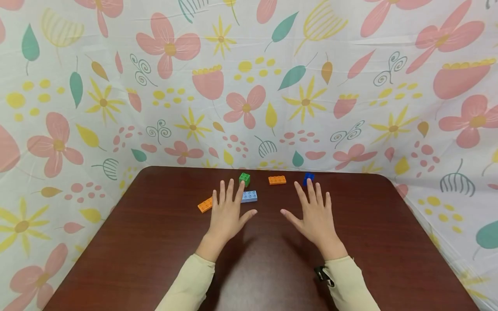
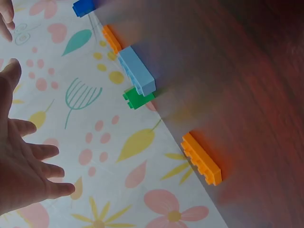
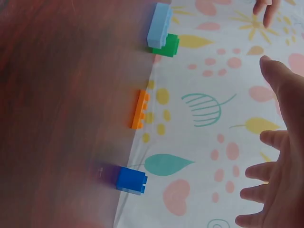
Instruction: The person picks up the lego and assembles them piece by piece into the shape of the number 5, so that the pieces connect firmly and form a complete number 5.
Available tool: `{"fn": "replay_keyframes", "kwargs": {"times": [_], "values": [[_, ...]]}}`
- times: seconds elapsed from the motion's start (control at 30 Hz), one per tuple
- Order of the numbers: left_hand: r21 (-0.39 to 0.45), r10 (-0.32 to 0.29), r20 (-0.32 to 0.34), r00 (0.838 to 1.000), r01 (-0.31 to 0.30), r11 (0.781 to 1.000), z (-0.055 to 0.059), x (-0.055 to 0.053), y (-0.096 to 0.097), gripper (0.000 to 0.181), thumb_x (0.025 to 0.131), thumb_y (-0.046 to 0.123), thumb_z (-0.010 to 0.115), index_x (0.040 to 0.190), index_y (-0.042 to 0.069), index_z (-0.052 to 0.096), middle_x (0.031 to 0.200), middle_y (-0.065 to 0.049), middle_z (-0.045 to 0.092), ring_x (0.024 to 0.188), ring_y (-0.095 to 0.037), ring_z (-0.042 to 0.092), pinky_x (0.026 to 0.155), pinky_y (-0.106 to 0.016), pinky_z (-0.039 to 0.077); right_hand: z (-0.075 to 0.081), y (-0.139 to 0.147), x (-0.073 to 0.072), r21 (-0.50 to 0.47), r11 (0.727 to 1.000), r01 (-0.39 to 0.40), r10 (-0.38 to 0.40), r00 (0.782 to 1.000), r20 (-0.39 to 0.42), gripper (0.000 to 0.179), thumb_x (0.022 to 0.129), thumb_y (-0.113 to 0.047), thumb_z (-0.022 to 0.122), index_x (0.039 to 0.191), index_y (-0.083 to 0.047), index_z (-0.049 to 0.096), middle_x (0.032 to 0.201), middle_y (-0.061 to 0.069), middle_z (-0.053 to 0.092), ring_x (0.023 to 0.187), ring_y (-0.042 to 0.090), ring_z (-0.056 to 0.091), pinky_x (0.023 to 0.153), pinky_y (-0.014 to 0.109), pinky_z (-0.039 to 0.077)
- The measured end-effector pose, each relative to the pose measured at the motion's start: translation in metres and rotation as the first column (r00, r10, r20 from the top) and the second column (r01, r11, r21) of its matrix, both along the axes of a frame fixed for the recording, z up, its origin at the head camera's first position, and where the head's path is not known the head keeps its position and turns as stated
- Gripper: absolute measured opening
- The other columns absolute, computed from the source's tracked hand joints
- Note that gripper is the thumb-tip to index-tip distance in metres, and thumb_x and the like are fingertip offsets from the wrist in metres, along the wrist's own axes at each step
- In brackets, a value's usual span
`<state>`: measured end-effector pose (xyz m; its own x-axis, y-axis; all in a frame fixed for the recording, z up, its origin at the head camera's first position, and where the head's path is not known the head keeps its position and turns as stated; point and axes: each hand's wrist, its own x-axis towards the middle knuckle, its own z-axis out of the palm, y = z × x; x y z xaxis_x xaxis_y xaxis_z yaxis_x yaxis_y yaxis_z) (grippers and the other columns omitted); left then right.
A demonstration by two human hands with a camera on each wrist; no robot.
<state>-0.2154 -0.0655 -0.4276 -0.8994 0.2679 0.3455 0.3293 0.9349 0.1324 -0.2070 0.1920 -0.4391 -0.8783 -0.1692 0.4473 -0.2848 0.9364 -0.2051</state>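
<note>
Both hands hover over the table with fingers spread, holding nothing. In the head view the left hand [image 1: 226, 214] overlaps an orange building brick [image 1: 205, 204] and a light blue brick [image 1: 249, 196], partly hiding them. Just beyond its fingertips sits a small green brick [image 1: 244, 179]. The right hand [image 1: 317, 216] has its fingertips in front of a dark blue brick [image 1: 309, 176]. Between the hands and farther back lies a second orange brick [image 1: 277, 180]. In the left wrist view the light blue brick [image 2: 137, 71] overlaps the green brick [image 2: 138, 98].
The bricks stand apart near the far side of a dark brown table [image 1: 260, 268] with rounded corners. Behind it hangs a white cloth [image 1: 249, 56] printed with flowers and leaves. A black strap [image 1: 324, 275] shows at the right sleeve's cuff.
</note>
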Motion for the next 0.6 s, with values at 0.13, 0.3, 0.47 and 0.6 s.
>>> {"fn": "replay_keyframes", "kwargs": {"times": [0.13,0.3,0.47,0.6], "values": [[0.003,-0.015,-0.006,1.0,0.015,1.0,0.004,-0.002,-0.002,0.084,0.09,0.062,0.052,0.154,0.017,0.022,0.156,-0.019,0.022,0.144,-0.041,0.01,0.113,-0.059,0.013,0.004,0.002,-0.002,-0.006,1.0,-0.015,0.015,0.999,-0.03,0.087,0.083,-0.058,0.064,0.15,-0.014,0.032,0.155,0.024,0.022,0.141,0.045,0.016,0.11,0.064,0.01],[-0.007,-0.029,-0.023,0.999,0.029,1.0,0.008,-0.002,-0.004,0.079,0.091,0.059,0.053,0.152,0.014,0.029,0.154,-0.02,0.026,0.143,-0.041,0.015,0.112,-0.059,0.016,0.007,0.003,-0.005,-0.006,0.999,-0.037,0.037,0.998,-0.056,0.082,0.083,-0.055,0.065,0.148,-0.012,0.036,0.153,0.024,0.026,0.14,0.044,0.021,0.11,0.064,0.013],[-0.007,-0.037,-0.017,0.999,0.036,0.999,0.012,-0.002,-0.006,0.074,0.092,0.057,0.053,0.149,0.013,0.036,0.153,-0.02,0.029,0.143,-0.04,0.018,0.112,-0.058,0.018,0.008,0.005,-0.007,-0.005,0.998,-0.06,0.06,0.997,-0.058,0.078,0.086,-0.051,0.064,0.147,-0.011,0.038,0.152,0.023,0.028,0.14,0.043,0.022,0.11,0.063,0.015],[0.007,-0.041,-0.007,0.999,0.041,0.999,0.014,-0.003,-0.007,0.071,0.092,0.056,0.053,0.147,0.012,0.04,0.152,-0.019,0.03,0.143,-0.04,0.019,0.112,-0.056,0.019,0.01,0.007,-0.011,-0.007,0.997,-0.074,0.074,0.996,-0.052,0.073,0.089,-0.048,0.062,0.146,-0.01,0.039,0.152,0.023,0.029,0.14,0.043,0.023,0.11,0.063,0.015]]}}
